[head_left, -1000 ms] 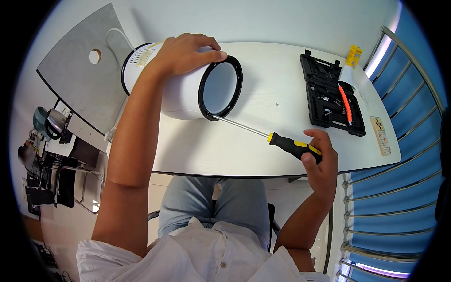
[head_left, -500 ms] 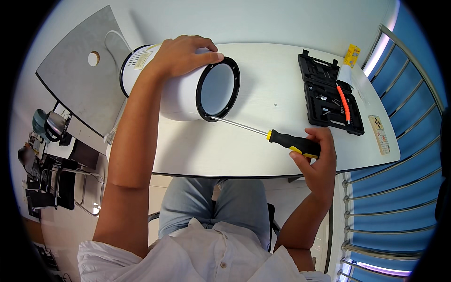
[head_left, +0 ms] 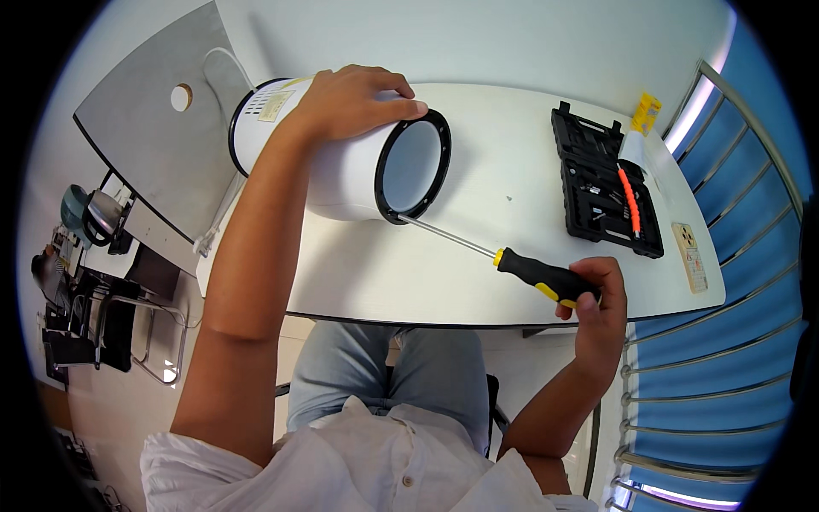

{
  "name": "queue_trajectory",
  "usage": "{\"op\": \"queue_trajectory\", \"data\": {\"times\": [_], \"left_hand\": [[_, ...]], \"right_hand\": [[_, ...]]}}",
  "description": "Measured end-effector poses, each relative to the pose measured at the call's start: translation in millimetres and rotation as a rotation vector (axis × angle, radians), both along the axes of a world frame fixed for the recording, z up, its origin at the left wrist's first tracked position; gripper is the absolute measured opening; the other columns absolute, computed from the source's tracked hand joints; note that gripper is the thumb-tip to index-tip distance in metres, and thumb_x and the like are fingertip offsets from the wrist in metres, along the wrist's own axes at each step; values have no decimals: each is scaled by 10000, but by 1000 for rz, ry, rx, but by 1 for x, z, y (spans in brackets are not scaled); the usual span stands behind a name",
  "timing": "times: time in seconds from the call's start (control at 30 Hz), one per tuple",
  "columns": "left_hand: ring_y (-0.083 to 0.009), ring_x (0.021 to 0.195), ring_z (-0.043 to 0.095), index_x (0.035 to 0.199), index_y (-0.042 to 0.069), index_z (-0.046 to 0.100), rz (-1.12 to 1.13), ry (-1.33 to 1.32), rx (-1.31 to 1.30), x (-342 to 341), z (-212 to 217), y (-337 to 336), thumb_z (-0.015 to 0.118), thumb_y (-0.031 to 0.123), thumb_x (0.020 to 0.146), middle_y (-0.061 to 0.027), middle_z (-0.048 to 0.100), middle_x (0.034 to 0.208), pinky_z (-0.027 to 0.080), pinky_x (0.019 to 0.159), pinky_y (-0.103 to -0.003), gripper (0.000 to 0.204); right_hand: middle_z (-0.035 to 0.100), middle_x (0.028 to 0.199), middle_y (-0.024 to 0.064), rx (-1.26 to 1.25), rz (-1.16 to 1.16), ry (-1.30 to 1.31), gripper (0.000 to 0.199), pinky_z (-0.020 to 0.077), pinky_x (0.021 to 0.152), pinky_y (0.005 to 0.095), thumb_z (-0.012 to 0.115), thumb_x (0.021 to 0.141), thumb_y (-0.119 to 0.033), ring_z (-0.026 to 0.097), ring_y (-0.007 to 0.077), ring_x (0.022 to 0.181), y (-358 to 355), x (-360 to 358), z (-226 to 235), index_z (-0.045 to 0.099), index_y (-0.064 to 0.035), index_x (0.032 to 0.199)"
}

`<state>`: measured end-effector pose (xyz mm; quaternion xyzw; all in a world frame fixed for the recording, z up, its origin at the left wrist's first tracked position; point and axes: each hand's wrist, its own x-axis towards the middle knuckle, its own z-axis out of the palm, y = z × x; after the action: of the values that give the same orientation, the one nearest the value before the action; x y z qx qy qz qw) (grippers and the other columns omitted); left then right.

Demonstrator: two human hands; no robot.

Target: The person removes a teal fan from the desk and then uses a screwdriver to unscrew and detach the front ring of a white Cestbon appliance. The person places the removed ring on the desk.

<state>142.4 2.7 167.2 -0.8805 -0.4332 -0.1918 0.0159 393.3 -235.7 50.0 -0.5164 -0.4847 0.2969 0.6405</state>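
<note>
Head view: left hand [head_left: 354, 102] spread flat atop the rigid, roll-prone white cylinder [head_left: 341, 162], right hand [head_left: 597, 303] fisted around the screwdriver [head_left: 512, 260] handle at the near right.

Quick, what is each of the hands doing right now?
Left hand: open, palm resting flat on top of the white cylinder lying on its side.
Right hand: closed around the screwdriver handle.
</note>
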Motion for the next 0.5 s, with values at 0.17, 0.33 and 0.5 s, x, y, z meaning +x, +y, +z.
{"op": "queue_trajectory", "data": {"times": [0.17,0.33,0.5], "left_hand": [[-240,1095,542,980,190,711,0,-4,3,-1,0,0,540,630,748,-47,665,1088,328,916,-376,526],[-243,1103,541,977,190,714,8,-22,4,-2,-1,-2,552,631,748,-50,665,1092,333,922,-388,523],[-270,1124,535,1034,147,687,47,72,-30,4,8,-10,551,529,783,-69,636,1152,383,977,-358,476]], "right_hand": [[562,769,33,83,-67,241,634,424,535,210,765,716,-531,519,95,572,17,-6,-6,536,-24,1020],[548,714,8,101,-85,288,581,379,479,179,777,702,-527,463,54,510,21,-2,-16,556,-58,964],[520,692,-18,12,-72,174,481,321,449,168,685,811,-504,420,27,527,17,-1,-9,587,-70,993]]}}
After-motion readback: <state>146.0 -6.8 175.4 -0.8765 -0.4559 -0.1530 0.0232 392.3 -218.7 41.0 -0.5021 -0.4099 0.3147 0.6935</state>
